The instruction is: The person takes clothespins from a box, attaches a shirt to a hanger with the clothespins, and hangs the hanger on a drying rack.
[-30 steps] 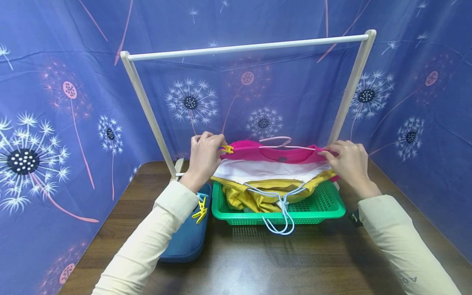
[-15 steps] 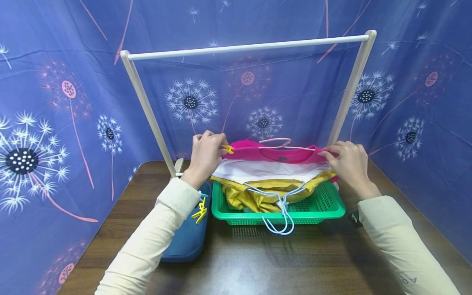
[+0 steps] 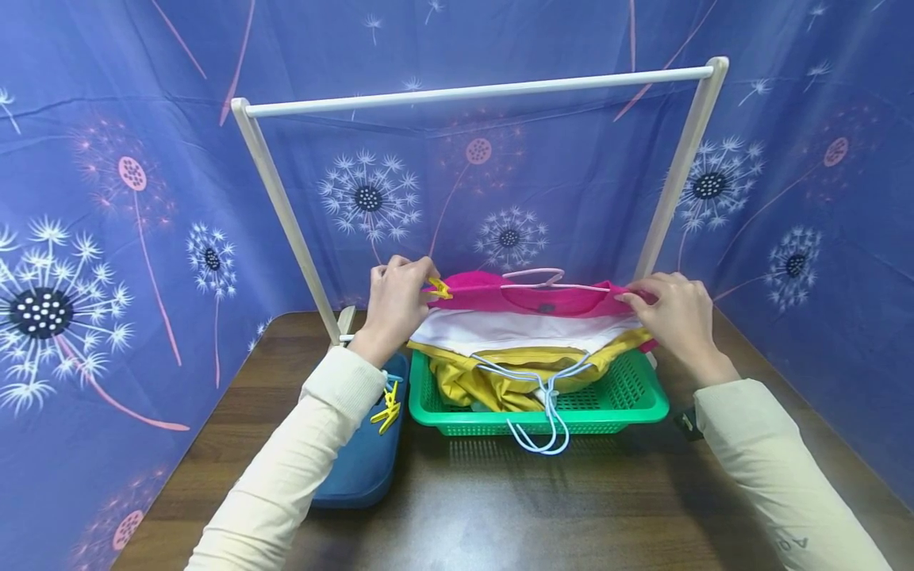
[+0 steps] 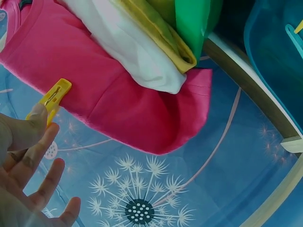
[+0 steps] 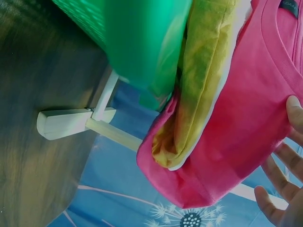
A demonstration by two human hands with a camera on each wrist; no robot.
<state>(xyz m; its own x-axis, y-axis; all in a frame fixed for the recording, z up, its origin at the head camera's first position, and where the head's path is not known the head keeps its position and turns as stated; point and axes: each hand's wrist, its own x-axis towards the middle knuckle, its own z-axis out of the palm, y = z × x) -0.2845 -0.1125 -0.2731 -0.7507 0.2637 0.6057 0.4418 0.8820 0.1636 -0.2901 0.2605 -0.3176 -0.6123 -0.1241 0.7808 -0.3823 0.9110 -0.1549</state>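
My left hand [image 3: 401, 297] pinches a yellow clothespin [image 4: 57, 94] whose tip is on the shoulder edge of a pink shirt [image 4: 137, 113]. On the other shoulder, my right hand [image 3: 674, 313] pinches the pink cloth between thumb and fingers. A pale pink hanger [image 3: 543, 277] is at the shirt's neck, its hook showing above the collar. In front lie a white garment [image 3: 493, 333] and a yellow garment [image 3: 493, 388], over and in a green basket [image 3: 628, 416]. A light blue hanger [image 3: 550, 396] hangs its hook over the basket's front rim.
A wooden rack with a white top bar [image 3: 485, 93] stands behind the basket. At left, a blue tray [image 3: 364, 468] holds a yellow clothespin [image 3: 388, 411] and light blue ones. A small dark object [image 3: 689, 424] lies by the right sleeve. A dandelion-print curtain surrounds the wooden table [image 3: 485, 515].
The yellow clothespin in my left hand has tilted slightly. Both hands, the pink shirt and the basket stay in practically the same places.
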